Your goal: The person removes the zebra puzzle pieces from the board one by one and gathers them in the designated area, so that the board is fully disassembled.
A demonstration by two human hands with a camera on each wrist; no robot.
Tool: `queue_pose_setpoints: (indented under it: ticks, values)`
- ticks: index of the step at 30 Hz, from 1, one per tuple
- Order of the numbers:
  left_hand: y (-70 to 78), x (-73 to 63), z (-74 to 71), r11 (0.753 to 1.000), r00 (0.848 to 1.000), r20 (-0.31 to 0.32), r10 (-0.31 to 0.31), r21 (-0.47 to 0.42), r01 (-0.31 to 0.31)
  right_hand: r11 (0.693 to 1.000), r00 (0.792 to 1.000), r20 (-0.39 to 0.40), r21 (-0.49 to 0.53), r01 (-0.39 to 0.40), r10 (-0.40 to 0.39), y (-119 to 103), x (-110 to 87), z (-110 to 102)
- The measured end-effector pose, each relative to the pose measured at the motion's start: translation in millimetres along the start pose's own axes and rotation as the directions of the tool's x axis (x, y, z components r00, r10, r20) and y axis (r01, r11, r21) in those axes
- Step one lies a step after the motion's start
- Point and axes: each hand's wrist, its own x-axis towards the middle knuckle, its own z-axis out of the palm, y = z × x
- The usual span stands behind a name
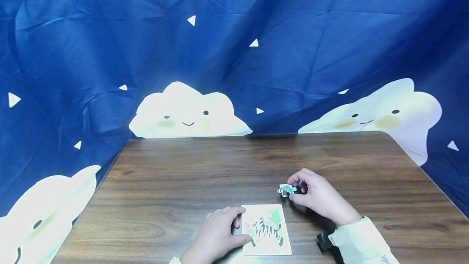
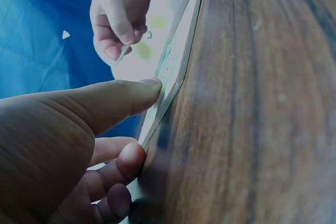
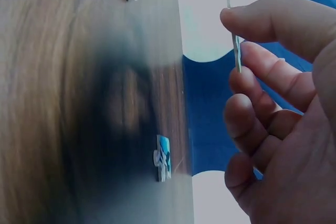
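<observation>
On the table lies a square white puzzle board [image 1: 266, 251] with a zebra and green leaves on it. My left hand [image 1: 220, 231] rests at its left side, thumb on the top face near the edge and a finger at the far left corner; in the left wrist view the thumb [image 2: 121, 98] lies straight over the edge. Beyond the board, my right hand [image 1: 318, 192] pinches a small green-and-white jigsaw piece [image 1: 286, 190] between thumb and fingers, seen edge-on in the right wrist view. Another jigsaw piece [image 3: 164, 157], blue and white, lies on the table, mostly hidden behind the right fingers in the head view.
The brown wooden table [image 1: 165, 174] reaches back to a blue curtain [image 1: 220, 52] printed with white clouds and triangles. A small black object [image 1: 324, 240] shows at the right sleeve [image 1: 362, 241].
</observation>
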Motion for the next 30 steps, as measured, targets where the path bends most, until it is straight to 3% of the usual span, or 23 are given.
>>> queue_pose_setpoints:
  ticks: [9,30]
  values:
    - [-0.6,0.0,0.9,1.0,1.0,0.0,0.003,-0.004,-0.003,0.999,0.999,-0.049,0.048,0.006,-0.004,7.2,-1.9,-8.1]
    - [-1.4,-0.3,1.5,1.0,1.0,-0.007,0.009,-0.004,-0.01,0.998,0.987,-0.148,0.009,-0.055,0.056,38.0,-3.8,-24.9]
